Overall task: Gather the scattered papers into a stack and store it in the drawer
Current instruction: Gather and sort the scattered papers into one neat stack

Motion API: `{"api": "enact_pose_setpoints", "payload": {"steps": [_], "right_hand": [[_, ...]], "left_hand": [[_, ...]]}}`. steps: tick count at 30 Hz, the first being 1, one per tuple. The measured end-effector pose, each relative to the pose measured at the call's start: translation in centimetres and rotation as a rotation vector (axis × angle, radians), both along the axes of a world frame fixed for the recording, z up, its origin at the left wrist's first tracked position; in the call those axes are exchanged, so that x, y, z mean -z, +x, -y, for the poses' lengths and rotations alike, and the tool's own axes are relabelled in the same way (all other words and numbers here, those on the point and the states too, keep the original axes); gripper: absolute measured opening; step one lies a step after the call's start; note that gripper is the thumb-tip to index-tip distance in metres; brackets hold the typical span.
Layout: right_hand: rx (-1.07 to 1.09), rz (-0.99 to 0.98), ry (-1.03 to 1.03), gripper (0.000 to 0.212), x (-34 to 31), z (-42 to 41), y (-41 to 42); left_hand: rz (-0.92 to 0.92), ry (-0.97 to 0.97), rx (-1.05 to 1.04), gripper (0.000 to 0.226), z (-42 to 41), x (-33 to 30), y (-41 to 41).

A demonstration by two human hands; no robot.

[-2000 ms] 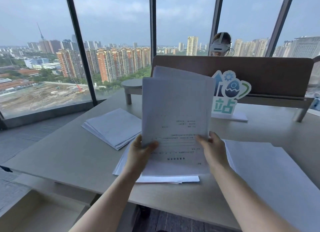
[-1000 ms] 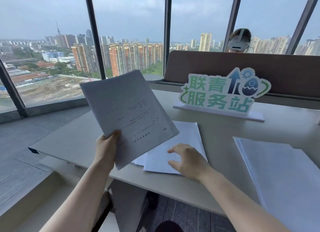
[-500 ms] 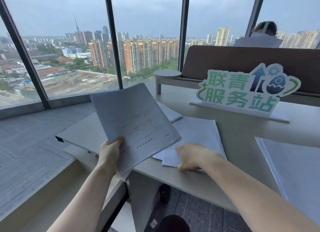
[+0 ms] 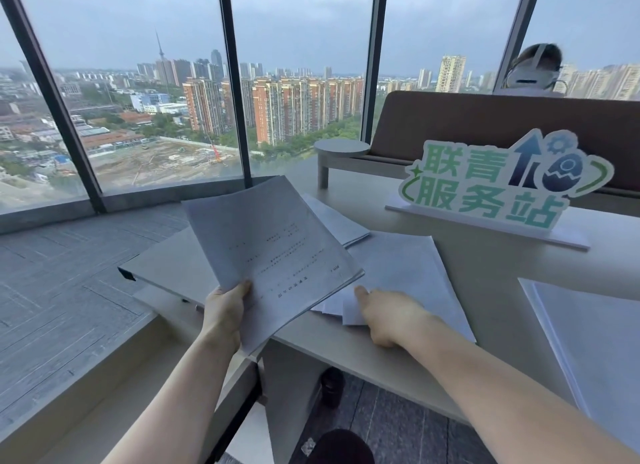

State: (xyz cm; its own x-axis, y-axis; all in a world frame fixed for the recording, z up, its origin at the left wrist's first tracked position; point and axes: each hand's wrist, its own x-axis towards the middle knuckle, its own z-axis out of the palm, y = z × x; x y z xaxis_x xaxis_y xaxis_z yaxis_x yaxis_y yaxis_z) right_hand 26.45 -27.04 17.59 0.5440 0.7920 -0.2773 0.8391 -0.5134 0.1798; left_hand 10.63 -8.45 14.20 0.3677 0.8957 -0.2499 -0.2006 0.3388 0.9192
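My left hand (image 4: 225,311) grips the near corner of a printed paper stack (image 4: 273,256) and holds it tilted above the desk's left end. Beside it, my right hand (image 4: 388,314) rests on a loose pile of white sheets (image 4: 408,273) on the beige desk (image 4: 485,266), fingers curled at the pile's near edge. A second pile (image 4: 336,221) lies further back, partly hidden by the held stack. More white papers (image 4: 595,332) lie at the desk's right end. No drawer shows clearly; the cabinet below the desk's left end is mostly hidden.
A green and white standing sign (image 4: 498,186) sits at the back of the desk. Behind it are a brown bench back (image 4: 485,124) and a person wearing a headset (image 4: 533,69). Floor-to-ceiling windows run along the left. A dark shoe (image 4: 339,446) is under the desk.
The stack went from both hands to my left hand alone and swung left. My right hand came down onto the loose pile. My view turned left.
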Motion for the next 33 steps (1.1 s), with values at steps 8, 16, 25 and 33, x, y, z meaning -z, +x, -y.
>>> {"api": "enact_pose_setpoints", "payload": {"steps": [8, 16, 25, 33], "right_hand": [[-0.033, 0.065, 0.090, 0.043, -0.6, 1.5, 0.6], [0.193, -0.009, 0.519, 0.015, -0.5, 3.9, 3.0], [0.457, -0.003, 0.992, 0.039, -2.7, 6.1, 4.9], [0.426, 0.183, 1.261, 0.032, -5.4, 7.3, 5.0]], "left_hand": [[0.010, -0.016, -0.016, 0.006, -0.1, -0.1, 0.0], [0.005, -0.031, -0.017, 0.009, 0.0, -0.4, 0.0], [-0.098, 0.031, 0.043, 0.016, 0.7, -0.9, 0.4], [-0.189, 0.091, 0.230, 0.016, 2.9, -1.7, 1.9]]}}
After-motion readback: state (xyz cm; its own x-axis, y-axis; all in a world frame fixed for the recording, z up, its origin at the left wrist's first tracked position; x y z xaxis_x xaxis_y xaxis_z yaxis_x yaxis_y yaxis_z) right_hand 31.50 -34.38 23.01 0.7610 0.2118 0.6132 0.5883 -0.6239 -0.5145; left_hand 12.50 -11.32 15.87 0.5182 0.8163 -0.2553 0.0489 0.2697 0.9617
